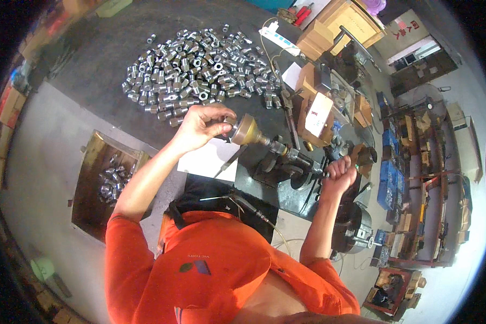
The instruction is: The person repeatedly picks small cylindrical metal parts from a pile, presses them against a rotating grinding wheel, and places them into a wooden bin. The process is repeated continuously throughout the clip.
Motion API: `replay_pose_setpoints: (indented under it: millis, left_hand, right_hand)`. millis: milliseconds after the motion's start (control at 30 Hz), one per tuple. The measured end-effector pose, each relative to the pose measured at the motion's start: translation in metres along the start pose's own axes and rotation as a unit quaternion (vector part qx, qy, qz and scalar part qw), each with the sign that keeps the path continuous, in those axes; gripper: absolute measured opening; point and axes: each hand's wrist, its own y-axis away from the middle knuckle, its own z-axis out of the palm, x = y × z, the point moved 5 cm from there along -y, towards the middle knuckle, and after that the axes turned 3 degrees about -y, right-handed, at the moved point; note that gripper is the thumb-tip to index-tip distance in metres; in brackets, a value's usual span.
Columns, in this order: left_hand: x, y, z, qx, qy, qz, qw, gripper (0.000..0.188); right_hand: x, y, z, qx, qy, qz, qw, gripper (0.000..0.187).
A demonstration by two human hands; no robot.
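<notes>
My left hand [204, 128] pinches a small metal fitting [229, 121], mostly covered by the fingers, at the wide mouth of a brass-coloured cone [247, 131]. That cone sits on the left end of a dark bench-mounted spindle machine [286, 156]. Over at the machine's right end, my right hand [340, 174] is closed in a fist; what lies inside it is hidden. A large heap of shiny hex-sided metal fittings [200, 67] spreads on the dark tabletop [100, 81] beyond my left hand. Under the machine's left side lies a white sheet [200, 164] with a thin pointed tool [229, 162] across it.
Below the table's left edge stands a wooden box [92, 156] with several metal fittings in it. A white power strip [279, 39], cardboard boxes [314, 40] and another machine [356, 54] occupy the far right. Shelves with blue bins [387, 183] line the right side.
</notes>
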Motion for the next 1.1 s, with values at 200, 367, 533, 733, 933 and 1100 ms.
replay_pose_setpoints:
  millis: [200, 367, 533, 733, 933, 1100]
  left_hand:
    - [0.006, -0.001, 0.004, 0.007, -0.033, 0.034, 0.999, 0.018]
    - [0.006, 0.0, 0.005, -0.005, -0.048, -0.001, 0.999, 0.018]
    - [0.002, 0.002, 0.007, 0.031, -0.032, -0.003, 0.999, 0.018]
    - [0.002, 0.002, 0.005, 0.012, -0.003, -0.093, 0.996, 0.025]
    - [-0.008, 0.003, 0.0, 0.031, 0.044, -0.129, 0.99, 0.026]
    - [-0.005, 0.003, 0.001, 0.039, 0.073, -0.132, 0.988, 0.025]
  right_hand:
    - [0.033, -0.028, -0.033, 0.093, 0.208, -0.069, 0.971, 0.019]
    - [0.054, -0.007, -0.073, 0.199, 0.273, -0.025, 0.941, 0.02]
    - [0.058, -0.009, -0.079, 0.161, 0.258, -0.033, 0.952, 0.019]
    - [0.032, -0.032, -0.042, 0.136, 0.268, -0.042, 0.953, 0.016]
    - [-0.004, 0.017, 0.02, -0.025, 0.105, -0.131, 0.986, 0.015]
    - [0.004, 0.077, -0.008, 0.027, 0.082, -0.075, 0.993, 0.015]
